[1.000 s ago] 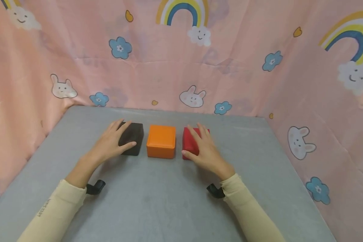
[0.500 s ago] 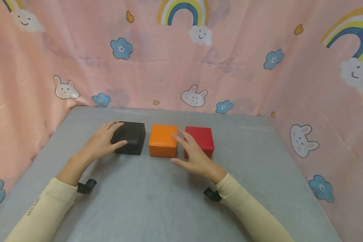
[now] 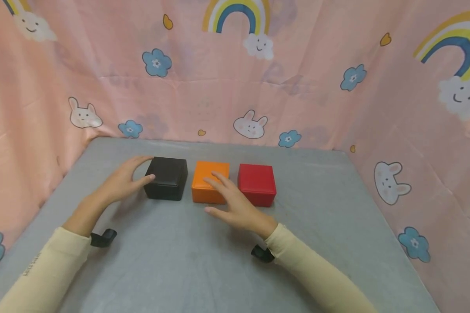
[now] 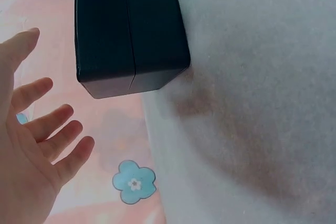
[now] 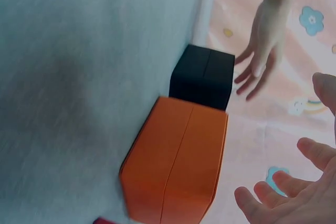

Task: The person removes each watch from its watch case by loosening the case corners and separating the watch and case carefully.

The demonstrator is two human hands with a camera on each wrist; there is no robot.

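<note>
Three small lidded boxes stand in a row: a black box [image 3: 166, 178], an orange box [image 3: 207, 170] and a red box [image 3: 257, 179]. My left hand [image 3: 115, 182], thumb and fingers spread, is at the black box's left side; in the left wrist view a gap shows between the fingers and that box. Empty and with fingers extended, my right hand [image 3: 236, 208] overlaps the orange box's front right corner and the red box's lower left in the head view. The right wrist view shows the orange box [image 5: 178, 161] close by, beside the loosely spread fingers [image 5: 286, 184].
The boxes rest on a grey cloth-covered table [image 3: 188, 261], toward its far side. A pink patterned curtain [image 3: 203, 95] stands behind and along both sides. Black wrist mounts [image 3: 103, 238] show below each sleeve cuff.
My left hand has drawn leftward from over the black box to its side. My right hand has slid left from the red box to the orange one. The boxes keep their places.
</note>
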